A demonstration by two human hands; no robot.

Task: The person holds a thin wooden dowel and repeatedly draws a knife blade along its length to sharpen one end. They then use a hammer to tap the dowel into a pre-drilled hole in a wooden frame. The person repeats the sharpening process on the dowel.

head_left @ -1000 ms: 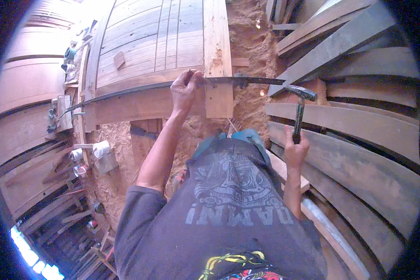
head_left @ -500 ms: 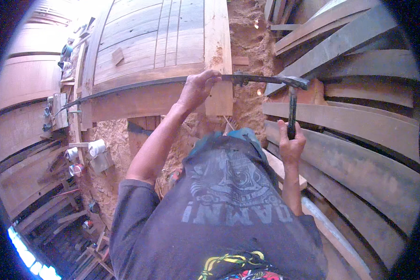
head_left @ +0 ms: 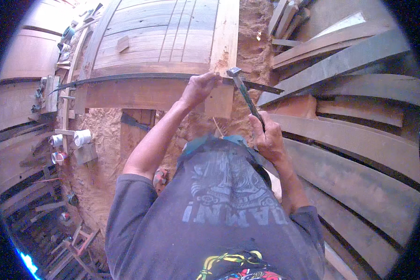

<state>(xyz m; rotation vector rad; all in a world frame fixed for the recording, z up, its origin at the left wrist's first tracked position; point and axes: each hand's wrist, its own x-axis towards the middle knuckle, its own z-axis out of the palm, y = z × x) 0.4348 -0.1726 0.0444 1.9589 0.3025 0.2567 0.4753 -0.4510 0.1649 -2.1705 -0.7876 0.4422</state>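
A long dark metal bar, thin and slightly bent in this view, stretches across the near end of a wooden door panel. My left hand is closed around the bar near the panel's right stile, fingertips curled over it. Whether those fingers also pinch a small part is too blurred to tell. In my right hand is a hammer, gripped low on its dark handle. Its metal head is raised just right of my left fingertips, over the bar. The bar's right end sticks out past the panel.
Stacked planks line the right side. A small wood offcut lies on the panel. White cups stand to the left beside timber pieces. Sawdust covers the ground, and more boards lean at far left.
The hammer has swung left from the bar's right end to beside my left hand, my right hand moving left and inward with it. My left hand keeps hold of the bar.
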